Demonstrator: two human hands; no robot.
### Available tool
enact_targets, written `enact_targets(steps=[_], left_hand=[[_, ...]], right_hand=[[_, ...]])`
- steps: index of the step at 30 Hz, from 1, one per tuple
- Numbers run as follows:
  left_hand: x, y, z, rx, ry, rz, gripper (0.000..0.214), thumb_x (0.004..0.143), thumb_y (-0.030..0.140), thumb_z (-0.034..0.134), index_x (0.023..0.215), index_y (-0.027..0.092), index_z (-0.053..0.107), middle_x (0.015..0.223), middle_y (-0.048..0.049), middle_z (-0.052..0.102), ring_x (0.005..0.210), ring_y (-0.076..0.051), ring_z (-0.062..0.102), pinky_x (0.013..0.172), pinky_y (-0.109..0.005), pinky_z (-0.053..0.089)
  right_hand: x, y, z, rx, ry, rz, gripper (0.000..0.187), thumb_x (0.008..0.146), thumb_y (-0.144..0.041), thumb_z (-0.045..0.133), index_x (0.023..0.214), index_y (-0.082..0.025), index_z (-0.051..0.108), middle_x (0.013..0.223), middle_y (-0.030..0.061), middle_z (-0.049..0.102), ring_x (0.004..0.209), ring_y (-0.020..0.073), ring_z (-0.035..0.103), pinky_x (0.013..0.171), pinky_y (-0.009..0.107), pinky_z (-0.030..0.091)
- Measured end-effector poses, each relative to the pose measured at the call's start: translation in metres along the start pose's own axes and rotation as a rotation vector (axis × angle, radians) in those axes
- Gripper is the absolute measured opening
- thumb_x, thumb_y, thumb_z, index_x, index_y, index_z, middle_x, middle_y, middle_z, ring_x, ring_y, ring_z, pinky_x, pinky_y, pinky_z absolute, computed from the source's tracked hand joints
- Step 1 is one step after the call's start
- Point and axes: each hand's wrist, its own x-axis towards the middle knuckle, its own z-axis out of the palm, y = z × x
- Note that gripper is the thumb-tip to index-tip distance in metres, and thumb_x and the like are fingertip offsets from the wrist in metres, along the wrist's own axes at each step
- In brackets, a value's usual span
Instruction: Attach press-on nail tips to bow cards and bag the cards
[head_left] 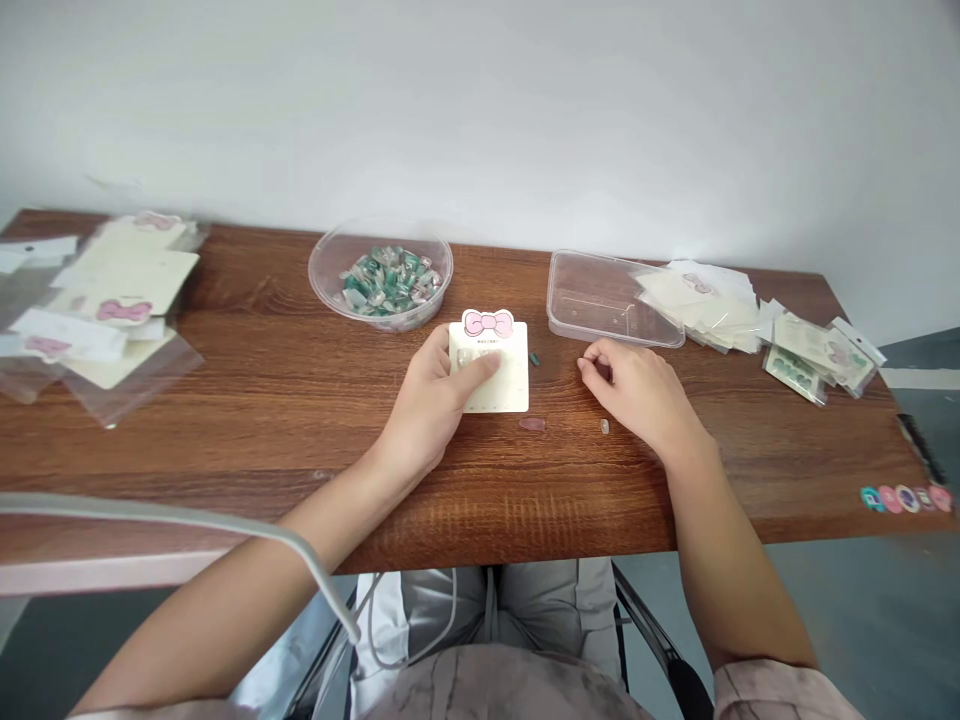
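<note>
My left hand (pixel 438 392) grips a cream display card (pixel 513 385) with a pink bow at its top, thumb across its front. A few pale nail tips show in a row on the card beside the thumb. My right hand (pixel 637 385) rests at the table to the right of the card, its fingers curled and closed; what they hold, if anything, is hidden. Between the hands lie a small green nail tip (pixel 534 358) and a pinkish one (pixel 532 425). A small clear piece (pixel 604 426) lies just below my right hand.
A clear round bowl (pixel 322 275) with many green and clear nail tips stands behind. Right of it is a clear rectangular tray (pixel 592 290), partly under a stack of cards (pixel 705 300). Filled packets (pixel 821 350) lie far right; bagged cards (pixel 124 290) lie left. A white cable (pixel 187 518) crosses the front left.
</note>
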Motion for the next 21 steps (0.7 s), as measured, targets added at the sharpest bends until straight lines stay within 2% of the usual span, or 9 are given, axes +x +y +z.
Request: enact_targets(steps=[13,21], left_hand=[[-0.002,0.003,0.001,0.001,-0.009,-0.001,0.043,0.077,0.032,0.083,0.112,0.018,0.064,0.119,-0.0089,0.076,0.11,-0.028,0.07,0.094,-0.04,0.055],[-0.003,0.005,0.002,0.008,-0.014,-0.006,0.043,0.077,0.032,0.083,0.113,0.018,0.064,0.118,-0.0095,0.076,0.109,-0.028,0.07,0.094,-0.04,0.055]], right_hand=[[0.002,0.016,0.003,0.051,0.1,0.017,0.014,0.1,-0.029,0.054,0.096,-0.026,0.068,0.08,0.0028,0.074,0.072,0.0234,0.066,0.065,0.033,0.038],[0.0,0.019,-0.003,0.085,0.068,0.034,0.018,0.101,-0.029,0.052,0.097,-0.026,0.069,0.087,0.0043,0.077,0.079,0.0242,0.069,0.069,0.033,0.041]])
